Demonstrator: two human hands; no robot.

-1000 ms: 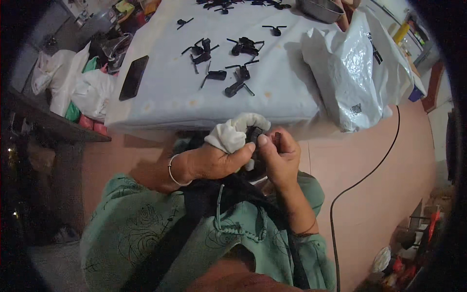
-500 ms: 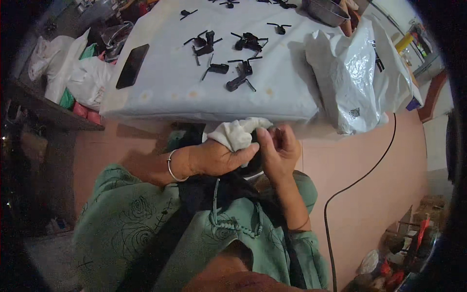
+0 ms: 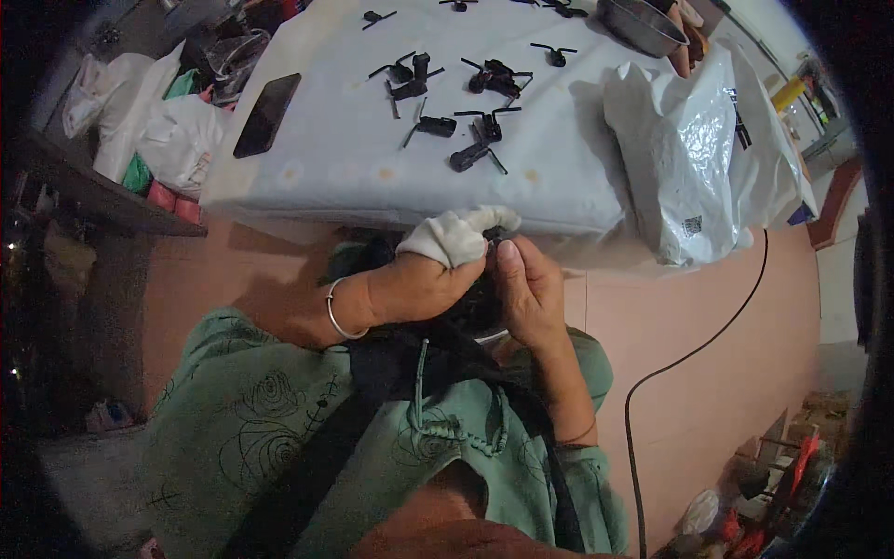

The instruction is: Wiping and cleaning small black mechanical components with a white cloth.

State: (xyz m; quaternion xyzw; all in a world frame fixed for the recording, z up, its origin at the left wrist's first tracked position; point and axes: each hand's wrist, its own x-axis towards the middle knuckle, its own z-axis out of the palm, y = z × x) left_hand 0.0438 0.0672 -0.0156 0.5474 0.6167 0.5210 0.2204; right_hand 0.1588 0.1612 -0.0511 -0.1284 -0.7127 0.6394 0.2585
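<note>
My left hand point(image 3: 410, 291), with a silver bangle at the wrist, has white glove-like fabric point(image 3: 442, 240) over its fingers while the thumb is bare. Those fingers are closed on a small black part point(image 3: 499, 235), mostly hidden between my hands. My bare right hand point(image 3: 533, 289) pinches the same part from the right with thumb and fingertips. Both hands meet just off the table's near edge, above my lap. On the white-covered table point(image 3: 345, 186) beyond them lie several black parts with thin arms, among them one nearest to me point(image 3: 478, 156).
A black phone point(image 3: 267, 115) rests at the table's left. A white plastic bag point(image 3: 666, 172) slumps over the right edge, near a grey metal bowl point(image 3: 643, 28) and another person's hand point(image 3: 684, 58). On the floor at right runs a black cable point(image 3: 684, 347). More bags point(image 3: 177, 154) crowd the left.
My hands have drawn closer together, and my right fingertips now meet the black part at the fabric-covered fingers. The view has shifted slightly, so the table appears a little higher and further right.
</note>
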